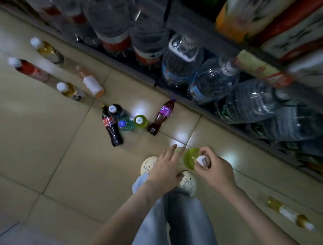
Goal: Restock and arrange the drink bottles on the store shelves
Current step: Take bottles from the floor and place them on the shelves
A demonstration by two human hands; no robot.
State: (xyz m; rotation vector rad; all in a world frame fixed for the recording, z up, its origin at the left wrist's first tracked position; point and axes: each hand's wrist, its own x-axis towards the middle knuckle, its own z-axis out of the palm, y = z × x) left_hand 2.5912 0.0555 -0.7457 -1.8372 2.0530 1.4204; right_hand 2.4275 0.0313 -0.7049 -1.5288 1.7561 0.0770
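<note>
My right hand (214,169) grips the green bottle (188,158) by its cap. My left hand (164,173), straight-fingered beside it, should steady it.

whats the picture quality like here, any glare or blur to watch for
Head view: dim overall, with white glare patches on the floor tiles; the shelf goods at upper right are smeared by motion blur; the green bottle in the right hand is soft, while the cola bottle looks fairly sharp; wide-angle distortion tilts and bends the edges.
</note>
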